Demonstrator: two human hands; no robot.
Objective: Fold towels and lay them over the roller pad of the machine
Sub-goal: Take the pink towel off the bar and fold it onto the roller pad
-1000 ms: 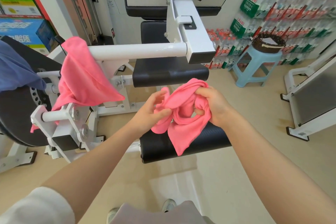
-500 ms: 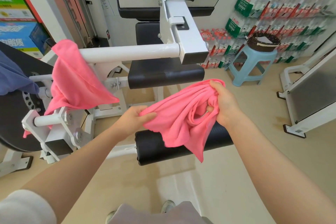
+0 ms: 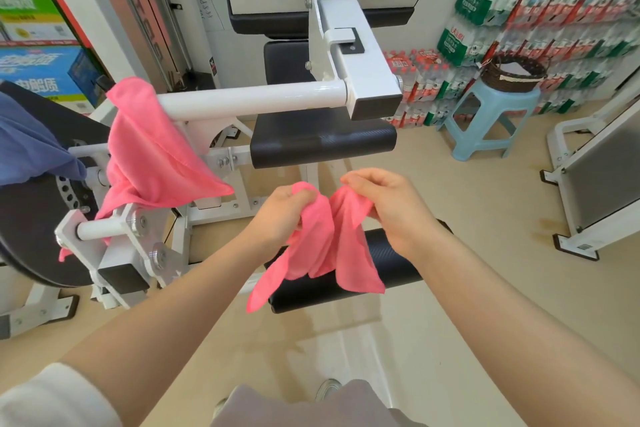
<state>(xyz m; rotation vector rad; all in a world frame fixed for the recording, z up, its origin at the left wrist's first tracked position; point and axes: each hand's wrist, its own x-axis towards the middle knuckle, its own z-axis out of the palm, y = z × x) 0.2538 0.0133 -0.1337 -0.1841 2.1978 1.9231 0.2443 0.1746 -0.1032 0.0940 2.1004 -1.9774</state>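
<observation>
Both my hands hold one pink towel (image 3: 329, 246) in the air just above the black roller pad (image 3: 391, 263) of the machine. My left hand (image 3: 280, 215) grips one top part of the towel, and my right hand (image 3: 388, 204) pinches another top part close beside it. The cloth hangs down between them in loose folds, and its lower corners drape in front of the roller pad. A second pink towel (image 3: 156, 156) hangs over the white bar (image 3: 249, 100) at the left.
A blue cloth (image 3: 31, 146) lies on the black weight disc at far left. The black seat pad (image 3: 322, 142) is behind the hands. A blue stool (image 3: 488, 121) with a dark basket stands at right before stacked water bottles. Another white machine frame (image 3: 595, 191) is far right.
My hands have come closer together, gathering the towel's top edge so that the spread cloth now hangs in narrow folds over the roller pad.
</observation>
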